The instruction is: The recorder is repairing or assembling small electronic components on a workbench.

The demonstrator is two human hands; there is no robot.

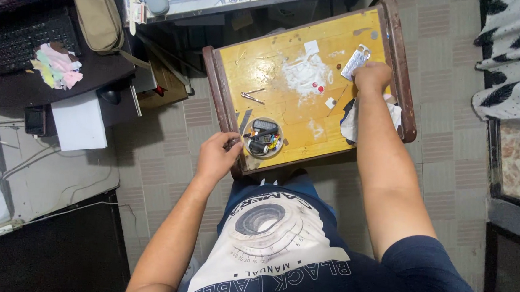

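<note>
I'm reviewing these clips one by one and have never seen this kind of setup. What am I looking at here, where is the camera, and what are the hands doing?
There is no machine here: a person wears a camera on the head, so the single picture looks straight down at their own arms and shirt. Below stands a small yellow wooden table with a dark rim. The left hand is at the table's near edge beside a round dish of small parts; whether its grip holds anything is too small to tell. The right hand rests closed at the far side, touching a silvery flat piece, above a white cloth. Tweezers and white smears also lie on the table.
</note>
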